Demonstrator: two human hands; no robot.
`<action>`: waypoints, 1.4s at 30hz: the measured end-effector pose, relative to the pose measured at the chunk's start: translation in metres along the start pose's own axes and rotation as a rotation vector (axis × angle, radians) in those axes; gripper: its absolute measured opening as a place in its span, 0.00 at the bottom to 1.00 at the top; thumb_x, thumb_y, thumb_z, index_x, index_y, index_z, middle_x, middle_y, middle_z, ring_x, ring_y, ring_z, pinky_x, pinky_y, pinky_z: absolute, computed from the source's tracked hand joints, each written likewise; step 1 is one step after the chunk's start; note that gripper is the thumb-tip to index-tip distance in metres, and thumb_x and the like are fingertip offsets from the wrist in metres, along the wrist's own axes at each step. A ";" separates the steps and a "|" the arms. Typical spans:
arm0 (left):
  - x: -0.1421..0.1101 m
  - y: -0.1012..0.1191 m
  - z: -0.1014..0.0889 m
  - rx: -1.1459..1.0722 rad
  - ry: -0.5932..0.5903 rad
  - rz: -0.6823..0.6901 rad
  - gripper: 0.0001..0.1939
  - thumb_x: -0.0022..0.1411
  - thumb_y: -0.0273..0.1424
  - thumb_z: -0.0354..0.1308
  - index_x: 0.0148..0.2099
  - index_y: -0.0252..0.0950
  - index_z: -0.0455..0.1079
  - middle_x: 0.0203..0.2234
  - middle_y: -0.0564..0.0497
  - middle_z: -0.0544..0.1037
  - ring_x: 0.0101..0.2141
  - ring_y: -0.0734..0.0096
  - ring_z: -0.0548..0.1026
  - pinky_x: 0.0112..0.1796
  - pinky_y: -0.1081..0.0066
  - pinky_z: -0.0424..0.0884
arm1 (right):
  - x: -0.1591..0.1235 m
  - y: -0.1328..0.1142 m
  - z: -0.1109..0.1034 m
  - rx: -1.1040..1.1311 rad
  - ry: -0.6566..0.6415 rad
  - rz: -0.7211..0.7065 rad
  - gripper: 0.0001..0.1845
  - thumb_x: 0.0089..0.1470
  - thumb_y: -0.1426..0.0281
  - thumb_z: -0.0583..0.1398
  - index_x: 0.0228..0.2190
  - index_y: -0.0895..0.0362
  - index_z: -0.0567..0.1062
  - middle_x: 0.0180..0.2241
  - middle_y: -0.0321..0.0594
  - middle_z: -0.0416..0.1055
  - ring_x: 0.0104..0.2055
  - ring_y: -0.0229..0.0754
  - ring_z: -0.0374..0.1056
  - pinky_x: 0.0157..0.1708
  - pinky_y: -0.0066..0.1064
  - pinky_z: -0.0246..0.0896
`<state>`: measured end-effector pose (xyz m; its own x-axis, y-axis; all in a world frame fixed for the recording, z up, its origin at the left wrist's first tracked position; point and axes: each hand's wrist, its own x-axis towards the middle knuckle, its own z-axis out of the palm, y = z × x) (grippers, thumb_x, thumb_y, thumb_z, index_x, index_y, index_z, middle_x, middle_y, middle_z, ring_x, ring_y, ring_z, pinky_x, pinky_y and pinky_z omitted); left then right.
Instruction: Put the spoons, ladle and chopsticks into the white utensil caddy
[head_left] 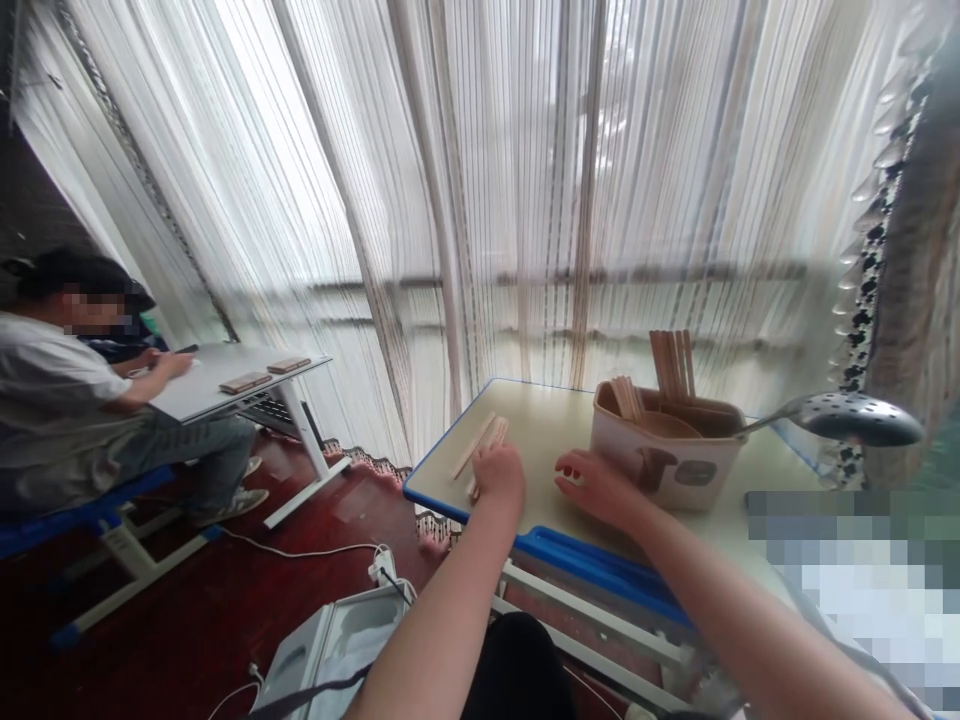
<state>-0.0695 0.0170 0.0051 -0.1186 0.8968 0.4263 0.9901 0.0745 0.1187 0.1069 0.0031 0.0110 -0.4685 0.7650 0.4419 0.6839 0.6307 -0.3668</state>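
My left hand (499, 475) is closed around a few light wooden chopsticks (496, 430) on the left part of the table; their ends stick out above and below the fingers. Another chopstick (472, 447) lies slantwise just to the left of that hand. My right hand (596, 487), fingers parted and slightly curled, hovers or rests by the near left corner of a beige plastic utensil holder (675, 475) and holds nothing visible. Several wooden chopsticks (673, 365) stand upright in the holder. A metal slotted spoon (855, 418) leans out over its right side.
The cream tabletop (540, 408) has a blue edge. Sheer curtains (510, 200) hang behind it. At left, a person (60, 390) sits at a white table (202, 385) bearing two flat stacks. A power strip (382, 567) and cables lie below, beside a pale bin (330, 645).
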 end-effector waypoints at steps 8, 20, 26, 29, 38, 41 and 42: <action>0.003 -0.004 0.006 0.017 0.025 -0.125 0.18 0.61 0.20 0.40 0.42 0.30 0.72 0.37 0.38 0.74 0.42 0.55 0.70 0.38 0.60 0.65 | 0.001 0.000 0.004 0.031 0.005 0.025 0.10 0.53 0.66 0.55 0.35 0.57 0.73 0.31 0.39 0.69 0.31 0.38 0.65 0.33 0.30 0.59; 0.004 0.001 0.010 0.043 0.060 -0.174 0.17 0.62 0.21 0.40 0.42 0.31 0.71 0.39 0.38 0.72 0.41 0.56 0.70 0.37 0.61 0.65 | 0.002 0.002 0.003 0.027 -0.010 0.011 0.10 0.53 0.65 0.55 0.35 0.55 0.73 0.31 0.39 0.70 0.31 0.39 0.65 0.33 0.29 0.59; 0.005 0.000 0.012 0.039 0.027 -0.182 0.17 0.61 0.21 0.42 0.41 0.29 0.72 0.37 0.37 0.73 0.41 0.54 0.70 0.37 0.61 0.65 | -0.001 -0.001 -0.002 0.018 -0.010 -0.015 0.10 0.53 0.65 0.55 0.35 0.55 0.73 0.31 0.39 0.70 0.31 0.38 0.65 0.32 0.29 0.59; 0.004 0.000 0.011 0.030 0.027 -0.184 0.17 0.61 0.21 0.42 0.39 0.30 0.72 0.37 0.38 0.73 0.40 0.55 0.71 0.37 0.61 0.65 | -0.002 -0.003 -0.004 0.012 -0.015 -0.031 0.10 0.53 0.65 0.55 0.36 0.55 0.73 0.31 0.39 0.70 0.31 0.38 0.65 0.32 0.29 0.59; 0.000 -0.001 0.005 -0.019 0.306 -0.021 0.12 0.63 0.24 0.44 0.38 0.33 0.69 0.34 0.43 0.71 0.36 0.58 0.69 0.35 0.61 0.64 | -0.003 -0.004 -0.009 0.008 0.035 -0.044 0.10 0.53 0.65 0.56 0.36 0.55 0.73 0.32 0.39 0.70 0.31 0.37 0.66 0.32 0.29 0.61; -0.004 -0.001 0.000 -0.097 0.460 0.199 0.10 0.64 0.28 0.46 0.39 0.36 0.69 0.34 0.45 0.71 0.37 0.61 0.68 0.37 0.62 0.64 | -0.003 -0.006 -0.013 0.048 0.079 -0.058 0.11 0.53 0.66 0.56 0.38 0.55 0.72 0.33 0.40 0.71 0.30 0.37 0.67 0.30 0.28 0.63; -0.005 -0.001 -0.001 -0.128 0.511 0.270 0.09 0.64 0.28 0.47 0.40 0.37 0.69 0.34 0.46 0.71 0.37 0.62 0.68 0.38 0.62 0.63 | -0.003 -0.007 -0.015 0.069 0.109 -0.060 0.11 0.54 0.66 0.55 0.38 0.55 0.72 0.34 0.40 0.72 0.29 0.36 0.68 0.30 0.28 0.63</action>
<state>-0.0697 0.0123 0.0041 0.0842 0.5500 0.8309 0.9771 -0.2090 0.0393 0.1121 -0.0057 0.0245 -0.4415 0.7091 0.5498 0.6148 0.6854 -0.3902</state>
